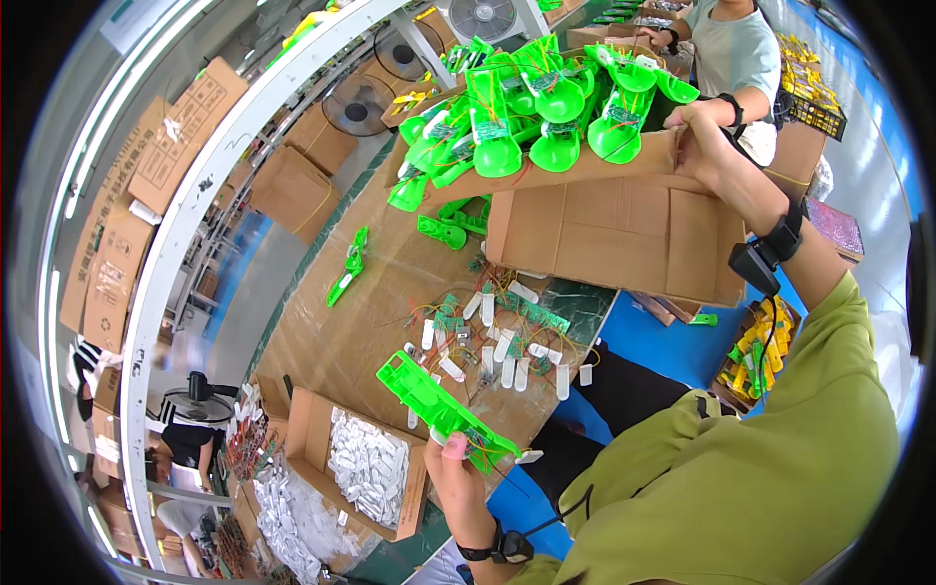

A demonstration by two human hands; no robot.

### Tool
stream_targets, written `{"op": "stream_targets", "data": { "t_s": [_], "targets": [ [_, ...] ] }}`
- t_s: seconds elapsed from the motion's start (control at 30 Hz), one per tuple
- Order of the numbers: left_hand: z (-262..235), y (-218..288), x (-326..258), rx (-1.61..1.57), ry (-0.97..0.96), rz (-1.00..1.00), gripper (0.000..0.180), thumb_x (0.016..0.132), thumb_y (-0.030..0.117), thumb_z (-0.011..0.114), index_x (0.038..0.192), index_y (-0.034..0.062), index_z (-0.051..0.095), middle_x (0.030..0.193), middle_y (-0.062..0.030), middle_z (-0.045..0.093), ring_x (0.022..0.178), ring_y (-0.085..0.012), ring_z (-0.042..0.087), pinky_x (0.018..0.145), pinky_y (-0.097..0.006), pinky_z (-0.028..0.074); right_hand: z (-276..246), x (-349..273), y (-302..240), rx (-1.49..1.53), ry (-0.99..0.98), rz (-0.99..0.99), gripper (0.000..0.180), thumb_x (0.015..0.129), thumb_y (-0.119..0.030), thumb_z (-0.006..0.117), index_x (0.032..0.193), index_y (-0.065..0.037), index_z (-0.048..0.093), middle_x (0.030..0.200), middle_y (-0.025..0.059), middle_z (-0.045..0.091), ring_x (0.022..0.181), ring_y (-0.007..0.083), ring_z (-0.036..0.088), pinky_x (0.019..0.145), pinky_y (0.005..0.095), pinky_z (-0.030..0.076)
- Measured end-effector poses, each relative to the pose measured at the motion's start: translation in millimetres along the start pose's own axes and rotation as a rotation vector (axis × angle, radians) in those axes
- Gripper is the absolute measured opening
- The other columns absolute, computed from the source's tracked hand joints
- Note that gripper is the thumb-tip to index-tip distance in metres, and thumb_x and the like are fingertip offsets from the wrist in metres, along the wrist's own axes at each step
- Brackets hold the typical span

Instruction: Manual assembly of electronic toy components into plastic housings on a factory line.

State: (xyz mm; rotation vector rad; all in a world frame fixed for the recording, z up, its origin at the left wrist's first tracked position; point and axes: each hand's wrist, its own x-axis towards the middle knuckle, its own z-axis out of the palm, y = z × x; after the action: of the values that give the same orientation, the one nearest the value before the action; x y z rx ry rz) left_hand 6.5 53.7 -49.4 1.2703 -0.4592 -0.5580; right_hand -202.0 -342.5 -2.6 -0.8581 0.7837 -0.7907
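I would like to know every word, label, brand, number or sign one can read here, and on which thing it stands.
Tall carton at far left: dark printed characters; wording not copied out here.
Carton above it: printed lines and symbols, too small to read.
Green casing in the left hand: no lettering discernible.
Loose circuit boards: any marking too small to read.

Strip lights [56, 341] glow; the floor [863, 156] is blue-striped.

Past the right fingers [688, 148], a pale-shirted co-worker [733, 51] beside a black crate [817, 119] of yellow parts [804, 63]; well beyond the left fingers [455, 447], brown cartons [187, 136] and a round fan [356, 104].
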Motion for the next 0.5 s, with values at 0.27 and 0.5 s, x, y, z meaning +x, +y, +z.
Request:
{"op": "stream_targets", "data": {
  "t_s": [0.27,0.5],
  "targets": [
    [22.9,-2.7,8.2,0.032,-0.022,-0.016,0.032,0.075,0.021,0.055,0.095,-0.0031,0.05,0.083,-0.0062,0.053,0.074,-0.0137,0.052,0.066,-0.026,0.041,-43.3,26.5,2.4,0.054,0.122,-0.096,0.014,0.066,-0.022,0.052,0.074,-0.011,0.047,0.073,0.0052,0.048,0.066,0.0185,0.047,0.062,0.032,0.04],
    [38.3,-8.4,16.2,0.118,-0.011,-0.061,0.04,0.072,0.026,0.055,0.098,-0.0033,0.048,0.083,-0.0065,0.051,0.073,-0.0142,0.05,0.065,-0.026,0.04,-60.2,52.2,13.3,0.102,0.15,-0.084,0.015,0.065,-0.022,0.052,0.073,-0.012,0.044,0.073,0.0054,0.046,0.067,0.0184,0.046,0.062,0.0328,0.039]
  ]
}}
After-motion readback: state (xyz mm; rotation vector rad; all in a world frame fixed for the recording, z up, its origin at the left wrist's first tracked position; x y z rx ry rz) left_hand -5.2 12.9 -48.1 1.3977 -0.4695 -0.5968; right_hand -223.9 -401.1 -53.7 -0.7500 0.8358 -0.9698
